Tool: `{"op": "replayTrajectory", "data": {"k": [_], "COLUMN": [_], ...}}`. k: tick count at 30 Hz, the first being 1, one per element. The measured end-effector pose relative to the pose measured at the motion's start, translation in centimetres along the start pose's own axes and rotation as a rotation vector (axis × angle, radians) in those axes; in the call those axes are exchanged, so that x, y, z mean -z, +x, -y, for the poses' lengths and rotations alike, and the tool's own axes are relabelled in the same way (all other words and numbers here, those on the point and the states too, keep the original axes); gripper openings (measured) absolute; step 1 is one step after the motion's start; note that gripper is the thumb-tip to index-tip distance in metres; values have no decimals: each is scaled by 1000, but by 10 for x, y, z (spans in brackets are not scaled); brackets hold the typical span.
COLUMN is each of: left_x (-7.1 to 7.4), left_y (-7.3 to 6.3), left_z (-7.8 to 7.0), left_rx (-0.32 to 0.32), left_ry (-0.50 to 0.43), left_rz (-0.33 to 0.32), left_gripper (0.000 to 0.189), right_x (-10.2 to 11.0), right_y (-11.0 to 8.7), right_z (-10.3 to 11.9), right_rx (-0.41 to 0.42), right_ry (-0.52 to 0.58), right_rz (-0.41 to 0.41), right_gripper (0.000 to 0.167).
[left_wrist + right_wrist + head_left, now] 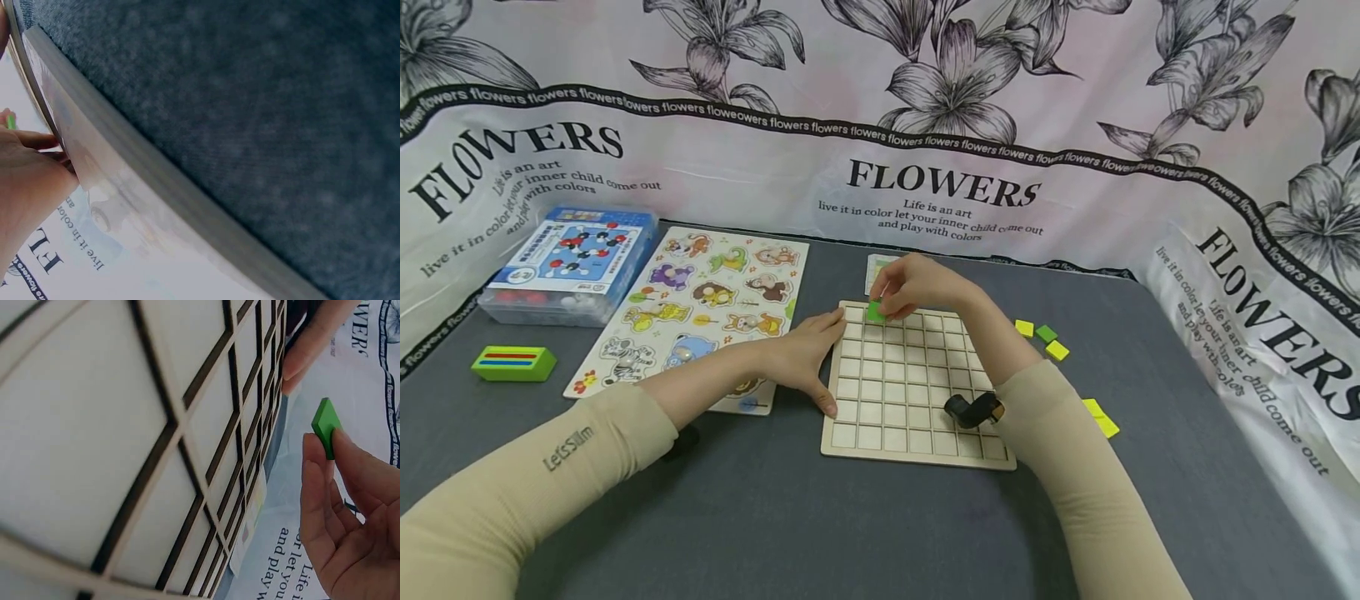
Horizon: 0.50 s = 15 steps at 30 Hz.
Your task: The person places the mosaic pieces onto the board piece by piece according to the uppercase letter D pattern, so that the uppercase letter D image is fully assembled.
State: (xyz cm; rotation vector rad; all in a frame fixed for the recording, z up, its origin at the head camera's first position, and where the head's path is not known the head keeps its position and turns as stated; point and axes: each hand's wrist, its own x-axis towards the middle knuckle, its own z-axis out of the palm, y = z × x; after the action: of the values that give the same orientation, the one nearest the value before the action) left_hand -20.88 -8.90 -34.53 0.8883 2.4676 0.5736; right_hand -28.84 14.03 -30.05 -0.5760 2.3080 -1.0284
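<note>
A green square tile (pixel 325 428) is pinched between the thumb and fingers of my right hand (pixel 921 283). In the head view that hand hovers at the far left corner of a wooden grid board (pixel 880 414). The right wrist view shows the tile tilted and apart from the board's cells. My left hand (pixel 805 358) rests along the board's left edge, thumb low and fingers spread toward the far corner. A small printed card (pixel 877 268) lies just beyond the board, partly hidden by the right hand.
Yellow tiles (pixel 1057 350) and a green tile (pixel 1046 333) lie right of the board, with more yellow tiles (pixel 1101 418) nearer. At left are an animal puzzle board (pixel 715 292), a clear-sided box with a blue lid (pixel 576 258) and a green striped block (pixel 513 364).
</note>
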Motion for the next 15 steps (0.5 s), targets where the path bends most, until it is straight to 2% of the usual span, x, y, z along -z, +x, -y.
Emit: {"op": "replayTrajectory", "data": {"k": [8,15], "left_x": [-1,-1], "left_y": [0,-2], "left_z": [-1,-2], "left_rx": [0,-3], "left_ry": [-3,4], "left_rz": [-5,-8], "left_gripper": [135,133], "right_x": [-8,-13], "right_y": [7,8], "right_z": [3,0], "right_rx": [-92,-80], "right_ry": [-69,-134], "right_rz": [70,75], "right_gripper": [15,16]}}
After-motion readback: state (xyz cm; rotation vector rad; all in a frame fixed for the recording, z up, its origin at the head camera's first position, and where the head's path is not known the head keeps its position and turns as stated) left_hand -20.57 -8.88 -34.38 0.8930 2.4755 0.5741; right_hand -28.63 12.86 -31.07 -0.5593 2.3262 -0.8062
